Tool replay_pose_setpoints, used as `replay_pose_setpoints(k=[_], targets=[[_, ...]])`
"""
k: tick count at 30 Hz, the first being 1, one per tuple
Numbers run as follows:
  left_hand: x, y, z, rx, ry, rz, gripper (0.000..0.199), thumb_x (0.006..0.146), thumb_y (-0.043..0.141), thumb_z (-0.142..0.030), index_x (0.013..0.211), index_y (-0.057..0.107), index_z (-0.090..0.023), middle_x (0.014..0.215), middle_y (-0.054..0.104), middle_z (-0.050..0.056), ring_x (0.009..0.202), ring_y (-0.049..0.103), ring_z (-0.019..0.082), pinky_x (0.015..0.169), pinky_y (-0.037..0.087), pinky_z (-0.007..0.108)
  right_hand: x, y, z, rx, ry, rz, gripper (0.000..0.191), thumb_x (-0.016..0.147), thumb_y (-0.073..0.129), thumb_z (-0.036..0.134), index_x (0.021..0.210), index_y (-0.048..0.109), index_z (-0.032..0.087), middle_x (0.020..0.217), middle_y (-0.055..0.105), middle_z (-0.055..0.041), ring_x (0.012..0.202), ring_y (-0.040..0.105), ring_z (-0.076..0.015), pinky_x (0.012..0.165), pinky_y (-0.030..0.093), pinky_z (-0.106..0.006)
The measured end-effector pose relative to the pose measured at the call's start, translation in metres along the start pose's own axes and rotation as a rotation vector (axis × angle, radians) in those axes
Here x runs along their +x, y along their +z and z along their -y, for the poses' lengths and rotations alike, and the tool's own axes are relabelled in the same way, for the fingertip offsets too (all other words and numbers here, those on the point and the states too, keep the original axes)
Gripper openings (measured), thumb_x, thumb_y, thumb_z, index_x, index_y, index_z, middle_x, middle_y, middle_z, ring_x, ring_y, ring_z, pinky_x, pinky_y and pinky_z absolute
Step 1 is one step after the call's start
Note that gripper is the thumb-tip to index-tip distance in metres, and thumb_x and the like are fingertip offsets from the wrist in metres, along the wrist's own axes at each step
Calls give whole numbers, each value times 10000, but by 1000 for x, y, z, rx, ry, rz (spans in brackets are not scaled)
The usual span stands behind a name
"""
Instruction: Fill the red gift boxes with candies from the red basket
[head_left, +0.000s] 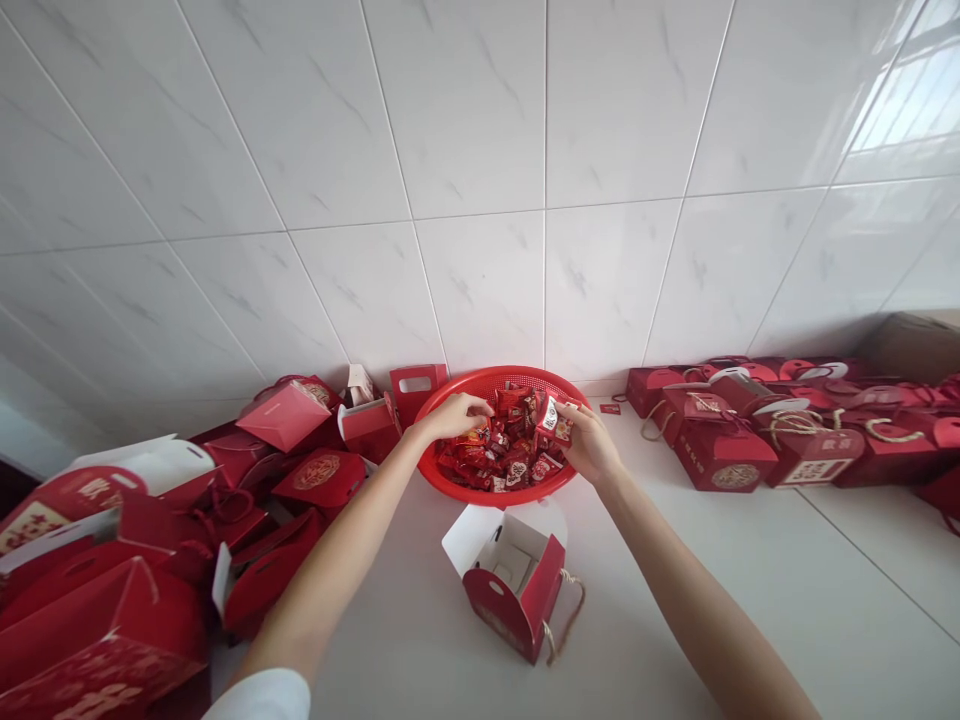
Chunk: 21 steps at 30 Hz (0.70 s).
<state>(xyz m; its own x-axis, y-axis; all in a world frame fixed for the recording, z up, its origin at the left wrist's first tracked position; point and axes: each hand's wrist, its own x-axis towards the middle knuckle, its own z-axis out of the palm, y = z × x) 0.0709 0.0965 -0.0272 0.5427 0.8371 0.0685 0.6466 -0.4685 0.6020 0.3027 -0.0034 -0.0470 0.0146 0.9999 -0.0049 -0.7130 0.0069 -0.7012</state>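
A round red basket stands against the wall, filled with wrapped candies. My left hand is over its left side, fingers curled together at the candies; what they pinch, if anything, is too small to make out. At the right side of the basket my right hand holds red and white candy packets between thumb and fingers. In front of the basket, between my forearms, sits an open red box with white inner walls, its flap raised and a rope handle at its right. Its visible inside holds nothing.
Many open or loose red boxes are heaped on the left. Rows of closed red boxes with rope handles stand on the right. A small red packet lies near the tiled wall. A brown carton is at the far right.
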Motion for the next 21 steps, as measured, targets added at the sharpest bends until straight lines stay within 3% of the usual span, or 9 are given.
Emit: replay_pose_setpoints(k=[4,8,10,13,16,19,21], targets=[[0,11,4,81,17,49,217,744,706,-395,891,768,-247,888,787,27,824,718,231,735,516,278,-1,-1,-1,-10,1,0,203,641,878,200,759,713,185,748,758,-22,664,690,-162,611,583,-248],[6,27,3,96,3,69,185,587,833,-364,606,701,-236,545,654,-12,540,626,203,598,467,283,-2,-1,0,-35,-9,4,214,642,883,228,774,720,183,770,758,-30,676,694,-169,648,590,-266],[8,30,2,82,13,61,213,557,848,-335,544,662,-232,504,621,-26,501,600,187,576,456,278,-2,-2,0,-44,-17,10,218,640,885,238,766,715,185,769,754,-28,678,695,-175,659,589,-275],[5,28,-2,43,44,-5,162,692,763,-385,689,725,-228,707,738,13,638,671,203,623,489,277,-2,-2,0,-51,-14,20,228,631,889,249,764,718,181,778,756,-38,701,698,-189,666,582,-284],[-6,25,-13,-141,115,-195,247,823,634,-416,890,745,-206,933,777,58,789,718,215,722,550,309,0,-3,0,-58,-1,33,231,626,891,254,754,716,176,765,748,-33,694,689,-182,653,569,-276],[-23,25,-29,-381,251,-387,217,800,674,-377,895,739,-193,1039,768,83,959,725,229,852,576,351,-1,-3,2,-67,34,53,217,638,876,253,770,724,170,775,748,-26,691,676,-165,643,553,-253],[-35,26,-40,-412,313,-449,149,795,681,-324,836,742,-194,1093,757,93,1026,713,235,862,584,360,-3,-1,5,-64,81,76,215,650,859,245,816,743,171,810,761,-26,711,677,-162,652,550,-247]])
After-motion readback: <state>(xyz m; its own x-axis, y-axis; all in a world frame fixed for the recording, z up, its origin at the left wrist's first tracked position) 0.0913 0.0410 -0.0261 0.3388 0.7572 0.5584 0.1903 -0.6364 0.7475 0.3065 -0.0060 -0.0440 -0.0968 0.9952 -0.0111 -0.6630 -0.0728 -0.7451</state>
